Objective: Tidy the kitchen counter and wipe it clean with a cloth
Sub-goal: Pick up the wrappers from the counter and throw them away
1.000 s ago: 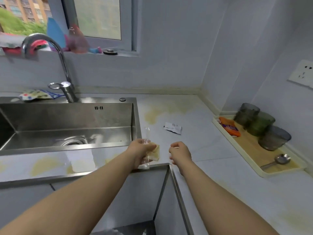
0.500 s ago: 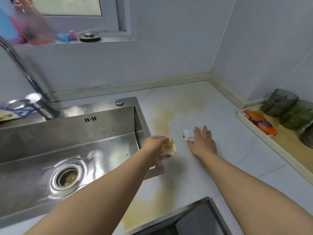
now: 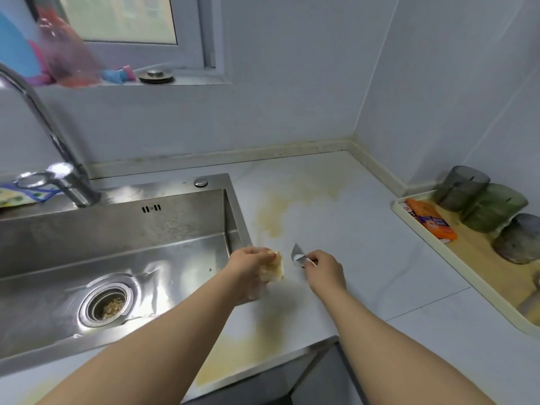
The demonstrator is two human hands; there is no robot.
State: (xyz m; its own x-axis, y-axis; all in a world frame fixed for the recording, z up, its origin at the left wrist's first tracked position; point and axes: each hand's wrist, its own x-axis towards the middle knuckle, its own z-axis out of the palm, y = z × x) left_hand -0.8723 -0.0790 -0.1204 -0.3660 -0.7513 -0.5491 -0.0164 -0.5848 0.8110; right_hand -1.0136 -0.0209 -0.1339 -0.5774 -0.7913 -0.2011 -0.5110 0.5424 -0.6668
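Pale tiled walls (image 3: 292, 97) meet in a corner at 1 o'clock above the white surface (image 3: 371, 247); at 11 o'clock, a daylit window (image 3: 122, 21) over its sill (image 3: 198, 80)

steel sink (image 3: 117, 244) gleaming pretty glossy, chrome tap (image 3: 43, 121) shining too, pale desk (image 3: 365, 244) looking smooth and kinda matt, paper scrap (image 3: 298, 254) looking creased, tray (image 3: 479, 258) showing a wood-grain base
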